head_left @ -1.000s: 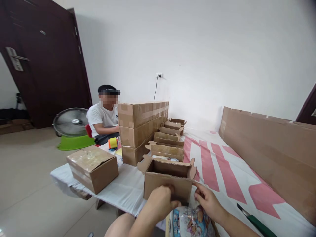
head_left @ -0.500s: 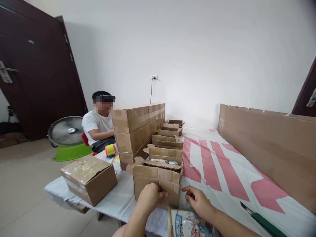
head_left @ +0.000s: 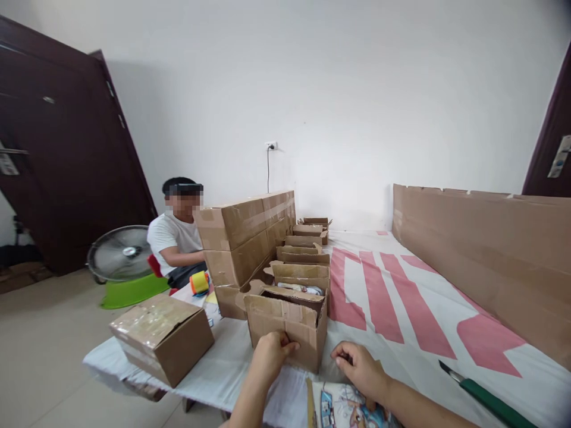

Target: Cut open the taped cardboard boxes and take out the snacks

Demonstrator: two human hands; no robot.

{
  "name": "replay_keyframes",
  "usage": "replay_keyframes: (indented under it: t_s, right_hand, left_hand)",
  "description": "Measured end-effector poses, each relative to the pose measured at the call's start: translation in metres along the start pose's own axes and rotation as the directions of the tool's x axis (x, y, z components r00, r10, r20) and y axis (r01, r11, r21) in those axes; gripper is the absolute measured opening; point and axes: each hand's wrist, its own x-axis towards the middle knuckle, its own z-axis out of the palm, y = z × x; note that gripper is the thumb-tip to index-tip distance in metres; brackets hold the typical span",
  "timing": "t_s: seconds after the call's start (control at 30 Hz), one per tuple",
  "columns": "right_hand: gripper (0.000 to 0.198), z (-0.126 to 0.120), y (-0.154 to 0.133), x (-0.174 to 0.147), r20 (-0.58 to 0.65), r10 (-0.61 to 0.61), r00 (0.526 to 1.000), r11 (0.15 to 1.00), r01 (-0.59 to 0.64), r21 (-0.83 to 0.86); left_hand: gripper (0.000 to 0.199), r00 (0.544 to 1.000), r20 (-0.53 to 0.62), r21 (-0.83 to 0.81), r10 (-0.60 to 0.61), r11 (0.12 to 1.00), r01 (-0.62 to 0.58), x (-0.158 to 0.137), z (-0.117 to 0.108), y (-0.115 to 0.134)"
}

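Observation:
An open-topped cardboard box [head_left: 288,327] stands upright at the near end of a row of open boxes. My left hand [head_left: 273,351] is curled against its front face, knuckles and thumb at the cardboard, with nothing seen inside the fingers. To the right of that box, my right hand [head_left: 357,365] hovers low with its fingers folded in, apart from the box and holding nothing visible. Under my right wrist lies a package with colourful cartoon print [head_left: 345,407], partly cut off by the bottom edge. Behind the near box, another open box [head_left: 303,274] shows printed contents.
A wall of taped boxes [head_left: 245,226] rises left of the row. One closed box [head_left: 163,339] sits at the table's left edge. A green utility knife [head_left: 491,401] lies right. Another person [head_left: 176,238] sits beyond the stack, near a fan [head_left: 120,252].
The near box has shifted slightly away and turned, so its right side now shows. My left hand stays against it. The fingers of my right hand have curled in more. The view has tilted slightly.

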Motion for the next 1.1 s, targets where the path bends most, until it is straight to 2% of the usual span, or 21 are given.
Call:
replay_keyframes:
  t_s: [0.1,0.17,0.27,0.4,0.5,0.7,0.9,1.1]
  right_hand:
    - [0.021,-0.003,-0.004,-0.001,-0.017,-0.022,1.000,1.000,0.022,-0.005]
    - [0.020,-0.008,-0.012,-0.003,-0.032,-0.079,0.996,0.997,0.079,-0.011]
    - [0.018,-0.021,-0.026,-0.009,-0.051,-0.173,0.984,0.985,0.173,-0.019]
    - [0.015,-0.043,-0.029,-0.024,-0.075,-0.198,0.977,0.980,0.198,-0.019]
    - [0.009,-0.053,-0.010,-0.039,-0.117,-0.134,0.984,0.991,0.134,-0.007]
    - [0.027,-0.047,0.048,-0.075,-0.247,0.094,0.964,0.991,-0.066,0.120]
    - [0.036,-0.028,0.082,-0.091,-0.344,0.108,0.933,0.985,-0.054,0.165]
    - [0.035,-0.022,0.085,-0.091,-0.417,0.143,0.898,0.983,-0.081,0.162]
  left_hand:
    - [0.019,0.999,-0.040,-0.002,-0.002,1.000,0.001,0.007,0.010,0.002]
    - [0.021,0.998,-0.062,0.008,0.002,1.000,-0.001,0.012,0.016,0.004]
    - [0.024,0.996,-0.084,0.039,0.009,0.999,-0.006,0.022,0.023,0.010]
    - [0.029,0.996,-0.091,0.101,0.013,0.995,-0.004,0.035,0.025,0.024]
    - [0.030,0.998,-0.067,0.134,0.013,0.991,-0.004,0.047,0.024,0.032]
    - [0.031,1.000,-0.023,0.157,0.005,0.988,-0.002,0.071,0.029,0.036]
    - [0.029,1.000,-0.004,0.098,0.017,0.995,-0.017,0.094,0.039,0.040]
    - [0.030,0.993,0.074,-0.086,0.096,0.992,-0.090,0.103,0.041,0.037]
